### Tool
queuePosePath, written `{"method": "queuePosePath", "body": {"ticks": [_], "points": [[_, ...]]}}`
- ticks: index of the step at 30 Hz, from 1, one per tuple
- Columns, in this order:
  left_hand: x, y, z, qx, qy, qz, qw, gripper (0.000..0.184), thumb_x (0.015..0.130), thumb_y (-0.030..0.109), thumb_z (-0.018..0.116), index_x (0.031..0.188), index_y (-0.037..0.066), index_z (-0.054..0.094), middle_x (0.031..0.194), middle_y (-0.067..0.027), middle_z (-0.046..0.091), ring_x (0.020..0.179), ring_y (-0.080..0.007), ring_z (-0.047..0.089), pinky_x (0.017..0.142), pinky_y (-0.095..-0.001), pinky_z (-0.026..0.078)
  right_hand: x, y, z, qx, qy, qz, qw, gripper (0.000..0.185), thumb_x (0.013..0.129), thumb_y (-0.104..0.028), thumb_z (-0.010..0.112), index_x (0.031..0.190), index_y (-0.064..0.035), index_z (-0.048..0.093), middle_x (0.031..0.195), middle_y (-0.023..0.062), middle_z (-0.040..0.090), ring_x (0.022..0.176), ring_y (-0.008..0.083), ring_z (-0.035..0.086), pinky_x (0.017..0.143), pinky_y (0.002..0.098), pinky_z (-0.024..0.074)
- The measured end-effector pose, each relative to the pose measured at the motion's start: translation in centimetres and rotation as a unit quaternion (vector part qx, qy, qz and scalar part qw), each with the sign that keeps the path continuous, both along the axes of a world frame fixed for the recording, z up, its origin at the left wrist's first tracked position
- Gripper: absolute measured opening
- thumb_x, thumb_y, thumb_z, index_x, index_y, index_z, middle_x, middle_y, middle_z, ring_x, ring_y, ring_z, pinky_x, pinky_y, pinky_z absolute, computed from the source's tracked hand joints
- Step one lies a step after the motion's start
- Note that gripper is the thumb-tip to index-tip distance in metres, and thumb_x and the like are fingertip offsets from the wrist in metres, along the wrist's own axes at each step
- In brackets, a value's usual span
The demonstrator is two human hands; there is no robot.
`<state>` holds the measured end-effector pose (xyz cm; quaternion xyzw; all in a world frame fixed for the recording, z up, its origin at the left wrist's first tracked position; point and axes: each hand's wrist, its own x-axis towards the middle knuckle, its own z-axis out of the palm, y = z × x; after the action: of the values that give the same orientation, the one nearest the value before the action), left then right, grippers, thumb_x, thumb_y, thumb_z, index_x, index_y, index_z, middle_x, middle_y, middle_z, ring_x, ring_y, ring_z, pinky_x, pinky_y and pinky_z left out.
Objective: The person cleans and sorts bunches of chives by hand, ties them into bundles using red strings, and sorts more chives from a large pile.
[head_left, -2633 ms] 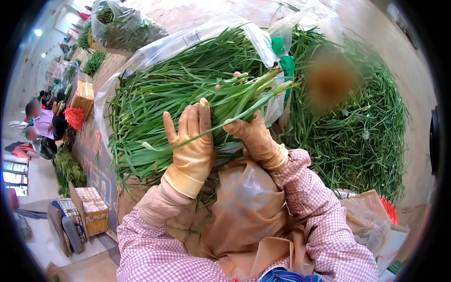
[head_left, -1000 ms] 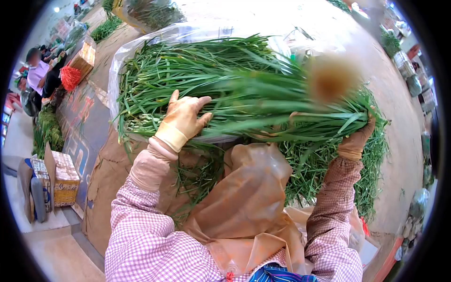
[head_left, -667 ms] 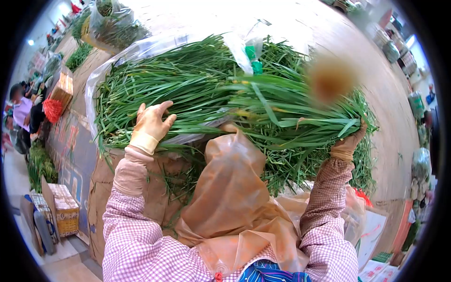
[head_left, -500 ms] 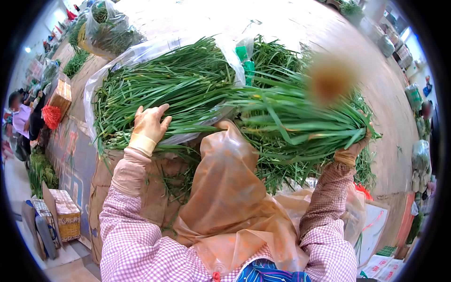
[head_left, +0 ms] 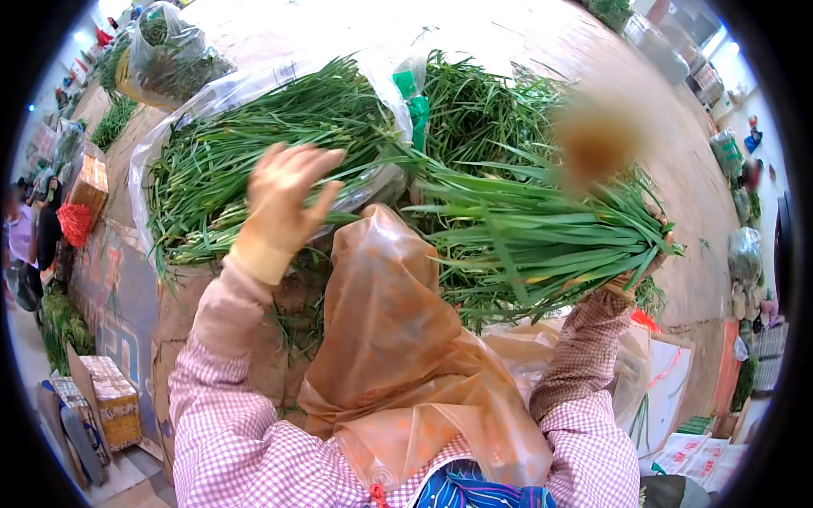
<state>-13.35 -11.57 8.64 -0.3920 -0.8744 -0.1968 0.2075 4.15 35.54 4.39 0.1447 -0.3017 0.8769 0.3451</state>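
My left hand (head_left: 290, 203), in a pale glove, is raised above the left heap of garlic chives (head_left: 279, 127). Its fingers are spread and slightly blurred, with nothing in them. That heap of long, flat green leaves lies on a clear plastic sheet (head_left: 146, 165). On the right, my right hand (head_left: 648, 258) grips a thick bunch of garlic chives (head_left: 542, 233) by one end. The leaves fan out leftward and partly cover that hand. More loose greens (head_left: 483, 110) lie behind and under the bunch. An orange-brown plastic apron (head_left: 381, 313) covers my lap and a raised knee between the heaps.
A stuffed clear bag of greens (head_left: 174, 63) stands at the far left. Boxes (head_left: 112, 394) and a red bundle (head_left: 76, 222) are along the left side, where a person (head_left: 21, 229) is. Packed bags (head_left: 745, 254) line the right. A brown blur (head_left: 597, 140) hides part of the view.
My left hand has lifted off the left heap and moved slightly right. My right hand still grips the bunch, whose leaves now hang lower. The whole view has shifted a little.
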Motion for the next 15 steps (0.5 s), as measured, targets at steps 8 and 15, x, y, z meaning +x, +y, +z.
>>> {"method": "queuePosePath", "body": {"ticks": [8,15], "points": [[-7.5,13.6,-8.7,-0.124,0.073,-0.334,0.932,0.072,0.079,0.042,0.066,0.142,0.034,0.032,0.151,-0.0057,0.027,0.134,-0.0324,0.032,0.109,-0.0528,0.026,-2.9,-2.4,1.8,-0.007,-0.014,-0.005,1.000,0.026,0.086,-0.029,0.060,0.101,-0.0091,0.054,0.102,0.0056,0.051,0.104,0.0236,0.050,0.096,0.0445,0.0400],[-4.7,16.1,-8.4,-0.257,-0.479,-0.303,0.783,0.044,0.081,0.035,0.065,0.117,0.012,0.061,0.086,-0.0109,0.067,0.079,-0.0241,0.063,0.072,-0.0377,0.049,-3.2,-2.1,3.0,0.011,-0.145,-0.180,0.973,0.040,0.091,-0.035,0.050,0.111,-0.0024,0.058,0.109,0.0135,0.062,0.101,0.0279,0.058,0.091,0.0428,0.0470]]}}
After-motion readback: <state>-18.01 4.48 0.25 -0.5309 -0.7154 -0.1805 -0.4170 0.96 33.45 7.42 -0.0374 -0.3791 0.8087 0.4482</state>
